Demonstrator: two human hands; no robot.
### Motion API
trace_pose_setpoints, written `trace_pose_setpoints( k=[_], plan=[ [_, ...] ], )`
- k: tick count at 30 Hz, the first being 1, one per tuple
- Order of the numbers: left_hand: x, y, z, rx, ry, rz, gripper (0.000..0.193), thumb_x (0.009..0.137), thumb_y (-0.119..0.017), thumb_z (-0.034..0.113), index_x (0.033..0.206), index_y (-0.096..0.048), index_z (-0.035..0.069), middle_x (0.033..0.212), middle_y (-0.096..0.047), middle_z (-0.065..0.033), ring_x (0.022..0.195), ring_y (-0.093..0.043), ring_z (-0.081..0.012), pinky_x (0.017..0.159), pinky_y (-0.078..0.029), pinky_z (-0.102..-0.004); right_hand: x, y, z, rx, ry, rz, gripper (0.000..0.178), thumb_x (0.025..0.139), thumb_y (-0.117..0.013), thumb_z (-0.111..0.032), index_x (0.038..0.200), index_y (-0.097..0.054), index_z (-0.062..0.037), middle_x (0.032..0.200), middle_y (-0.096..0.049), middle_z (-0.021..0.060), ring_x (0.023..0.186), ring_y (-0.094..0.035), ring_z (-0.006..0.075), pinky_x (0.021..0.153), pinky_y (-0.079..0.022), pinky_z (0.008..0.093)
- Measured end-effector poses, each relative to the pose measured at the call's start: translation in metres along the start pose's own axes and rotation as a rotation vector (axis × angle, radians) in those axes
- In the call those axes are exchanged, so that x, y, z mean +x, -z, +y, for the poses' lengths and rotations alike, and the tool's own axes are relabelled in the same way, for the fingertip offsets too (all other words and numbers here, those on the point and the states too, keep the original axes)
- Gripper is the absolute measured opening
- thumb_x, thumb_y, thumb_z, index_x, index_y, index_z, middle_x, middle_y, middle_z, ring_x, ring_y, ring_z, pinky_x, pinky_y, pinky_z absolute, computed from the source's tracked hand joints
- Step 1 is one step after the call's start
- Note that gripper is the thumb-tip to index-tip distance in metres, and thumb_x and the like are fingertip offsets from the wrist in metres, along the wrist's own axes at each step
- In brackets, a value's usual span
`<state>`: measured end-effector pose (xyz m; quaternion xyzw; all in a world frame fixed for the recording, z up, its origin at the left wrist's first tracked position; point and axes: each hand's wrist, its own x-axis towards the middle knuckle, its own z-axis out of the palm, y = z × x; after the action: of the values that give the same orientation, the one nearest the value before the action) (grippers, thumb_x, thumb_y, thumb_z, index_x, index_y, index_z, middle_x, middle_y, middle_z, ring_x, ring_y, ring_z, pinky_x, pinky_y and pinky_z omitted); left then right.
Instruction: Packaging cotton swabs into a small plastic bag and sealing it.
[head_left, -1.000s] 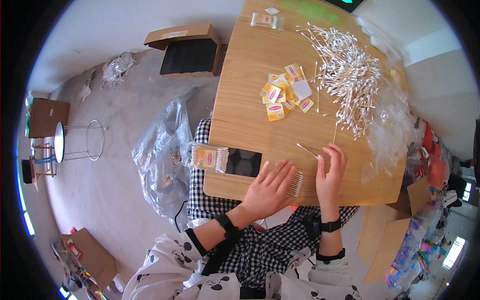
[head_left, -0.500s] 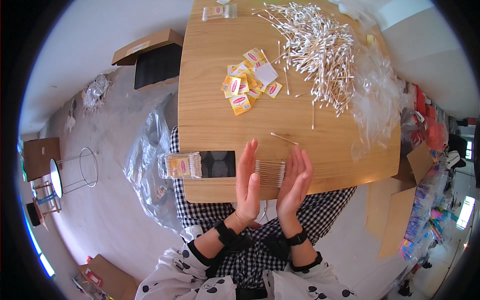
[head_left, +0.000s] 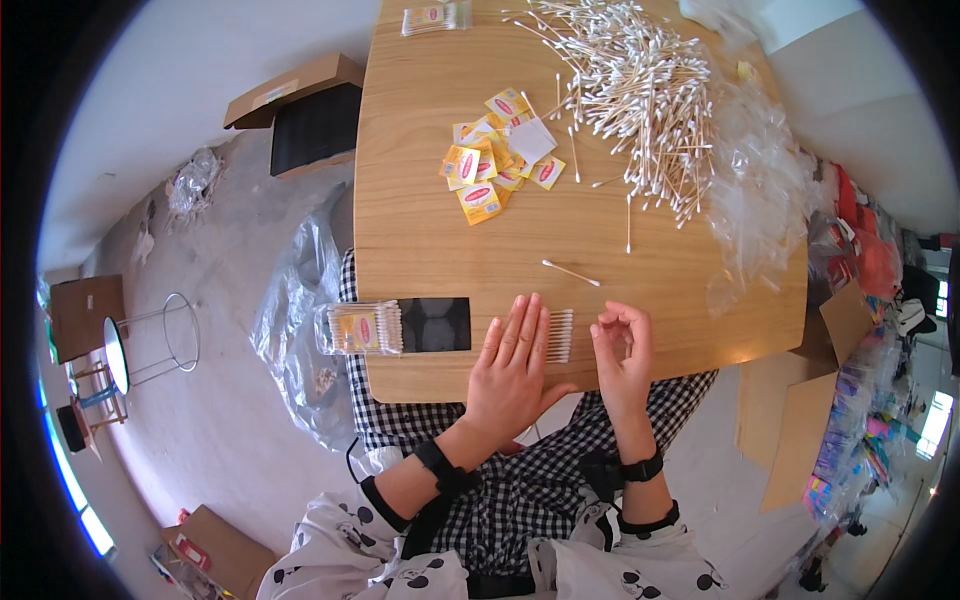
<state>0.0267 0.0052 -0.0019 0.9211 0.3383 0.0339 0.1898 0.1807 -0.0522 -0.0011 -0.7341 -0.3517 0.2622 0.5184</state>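
From where I stand, the person sits at a pale, wood-grained tabletop [head_left: 420,240], both bare hands near its close edge. The left hand [head_left: 512,360] lies palm down, its four fingers straight and close together, the thumb held away from them. Those fingers cover the left part of a neat row of thin wooden cotton swabs with white tips [head_left: 561,336]; the rest of the row shows between the two hands. The right hand [head_left: 624,362] stands just beside the row's right end, its fingers curled and narrow toward the thumb; I cannot tell whether they hold anything.

A single loose swab [head_left: 571,273] lies aslant just beyond the row. Left of the left hand is a flat black rectangle [head_left: 438,325], and against its left end lies a clear plastic pack of swabs with a yellow-and-white card [head_left: 362,328]. Farther up, small yellow-and-white printed cards [head_left: 481,203] overlap in a loose pile, one showing a plain white face. To their right spreads a big tangled heap of white-tipped swabs [head_left: 645,95], with crumpled clear plastic film [head_left: 757,190] beside it. Another clear pack of swabs [head_left: 436,18] lies near the far left of the tabletop.
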Motion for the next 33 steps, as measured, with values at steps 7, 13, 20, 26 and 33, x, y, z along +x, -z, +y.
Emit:
trace_pose_setpoints(
  k=[7, 13, 20, 26, 33],
  plan=[
    [0.010, 0.002, 0.001, 0.054, 0.012, -0.020, 0.101, 0.082, -0.047, 0.069, 0.146, -0.027, -0.006, 0.156, -0.023, -0.0189, 0.147, -0.017, -0.0294, 0.118, -0.015, -0.0425, 0.003, -0.006, -0.009, -0.233, 0.103, 0.017, 0.022, 0.091, -0.058, -0.004, 0.113, -0.056, -0.0017, 0.105, -0.061, 0.0098, 0.092, -0.055, 0.0184, 0.082, -0.045, 0.0306],
    [0.004, -0.003, -0.004, 0.017, 0.009, 0.038, 0.100, 0.081, -0.050, 0.066, 0.146, -0.027, -0.007, 0.156, -0.023, -0.0198, 0.146, -0.018, -0.0306, 0.118, -0.015, -0.0435, 0.017, -0.031, -0.018, -0.319, 0.331, 0.063, 0.025, 0.093, -0.054, -0.004, 0.118, -0.055, -0.0016, 0.119, -0.058, 0.0148, 0.114, -0.053, 0.0293, 0.096, -0.042, 0.0372],
    [0.004, -0.015, -0.001, -0.053, 0.006, 0.112, 0.102, 0.078, -0.053, 0.065, 0.147, -0.026, -0.006, 0.156, -0.023, -0.0192, 0.147, -0.016, -0.0308, 0.119, -0.012, -0.0429, 0.005, -0.006, -0.005, -0.263, 0.083, -0.164, 0.015, 0.093, -0.060, -0.009, 0.106, -0.060, -0.0026, 0.101, -0.061, 0.0055, 0.092, -0.058, 0.0158, 0.081, -0.048, 0.0290],
    [0.007, -0.019, 0.004, -0.137, -0.020, 0.182, 0.104, 0.078, -0.056, 0.063, 0.148, -0.022, -0.006, 0.156, -0.022, -0.0189, 0.147, -0.016, -0.0310, 0.120, -0.011, -0.0417, 0.012, 0.007, 0.012, -0.414, 0.267, 0.007, 0.024, 0.097, -0.053, -0.010, 0.118, -0.057, 0.0000, 0.117, -0.059, 0.0142, 0.108, -0.056, 0.0274, 0.095, -0.044, 0.0380],
    [-0.009, -0.004, -0.018, -0.567, 0.019, 0.349, 0.073, 0.086, -0.062, 0.029, 0.145, -0.032, -0.001, 0.148, -0.038, -0.0188, 0.140, -0.031, -0.0310, 0.115, -0.025, -0.0439, 0.021, -0.042, -0.012, -0.461, 0.287, 0.002, 0.039, 0.100, -0.048, -0.014, 0.135, -0.044, 0.0008, 0.141, -0.042, 0.0214, 0.135, -0.037, 0.0359, 0.112, -0.028, 0.0442]
  ],
)
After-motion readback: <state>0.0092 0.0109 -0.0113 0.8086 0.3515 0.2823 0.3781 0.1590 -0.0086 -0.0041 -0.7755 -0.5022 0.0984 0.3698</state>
